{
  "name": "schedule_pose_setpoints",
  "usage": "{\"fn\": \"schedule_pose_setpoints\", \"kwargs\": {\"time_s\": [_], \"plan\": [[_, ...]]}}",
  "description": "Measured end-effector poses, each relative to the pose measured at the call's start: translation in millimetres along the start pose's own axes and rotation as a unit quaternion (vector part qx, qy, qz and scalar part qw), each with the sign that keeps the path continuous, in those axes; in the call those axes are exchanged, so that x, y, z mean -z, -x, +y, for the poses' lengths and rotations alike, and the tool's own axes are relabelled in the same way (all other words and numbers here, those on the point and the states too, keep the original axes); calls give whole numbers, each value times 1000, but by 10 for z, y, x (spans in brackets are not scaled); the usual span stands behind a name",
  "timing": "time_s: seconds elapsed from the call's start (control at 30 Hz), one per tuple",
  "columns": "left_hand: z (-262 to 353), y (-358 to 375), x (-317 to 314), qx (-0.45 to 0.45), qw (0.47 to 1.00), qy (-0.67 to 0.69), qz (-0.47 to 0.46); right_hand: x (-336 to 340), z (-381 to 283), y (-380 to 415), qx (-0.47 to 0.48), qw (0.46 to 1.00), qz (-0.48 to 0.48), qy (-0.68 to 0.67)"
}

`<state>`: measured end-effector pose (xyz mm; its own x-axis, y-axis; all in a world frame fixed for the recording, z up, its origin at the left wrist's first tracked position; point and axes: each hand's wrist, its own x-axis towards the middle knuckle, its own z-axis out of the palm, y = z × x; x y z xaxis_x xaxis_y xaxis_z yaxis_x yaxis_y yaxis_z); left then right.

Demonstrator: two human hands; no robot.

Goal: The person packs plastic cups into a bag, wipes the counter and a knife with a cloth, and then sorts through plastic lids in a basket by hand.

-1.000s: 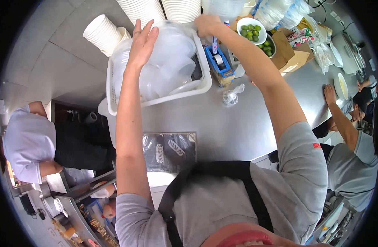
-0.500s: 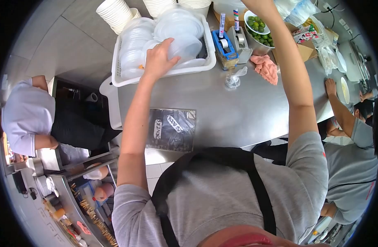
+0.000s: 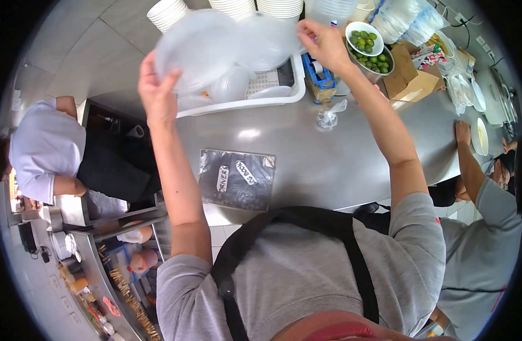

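The left hand (image 3: 156, 91) is gripping one clear plastic lid (image 3: 195, 48) by its edge at the upper left of the frame, while the right hand (image 3: 323, 42) is pinching a second lid (image 3: 269, 42) at upper centre. Both lids are hanging above the white basket (image 3: 255, 94) on the steel bench (image 3: 329, 159).

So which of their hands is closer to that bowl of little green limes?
Right. The right hand is raised just left of the bowl of limes, holding a clear lid; the left hand grips another lid far across the white basket.
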<state>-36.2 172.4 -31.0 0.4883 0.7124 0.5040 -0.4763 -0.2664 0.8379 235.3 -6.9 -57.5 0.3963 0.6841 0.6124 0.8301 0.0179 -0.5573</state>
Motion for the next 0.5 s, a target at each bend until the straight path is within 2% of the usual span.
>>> {"fn": "schedule_pose_setpoints", "kwargs": {"time_s": [0.07,0.13,0.2,0.23,0.27,0.33,0.47,0.5], "plan": [[105,-9,245,-41,998,17,43,-180,26,18,61,996,9,72],[211,52,402,-45,996,28,68,-358,27,17,64,995,11,75],[266,146,493,-44,996,28,74,-502,28,-17,105,984,-8,141],[288,192,526,-43,996,28,79,-556,25,-37,94,971,-48,212],[290,236,559,-44,995,28,82,-585,31,-61,96,971,-50,211],[259,316,625,-43,995,9,86,-617,3,-124,120,930,-52,344],[191,434,705,-38,994,6,105,-743,-239,-100,157,937,-22,311],[173,457,701,-33,993,20,110,-814,-270,-72,165,947,-66,268]]}}
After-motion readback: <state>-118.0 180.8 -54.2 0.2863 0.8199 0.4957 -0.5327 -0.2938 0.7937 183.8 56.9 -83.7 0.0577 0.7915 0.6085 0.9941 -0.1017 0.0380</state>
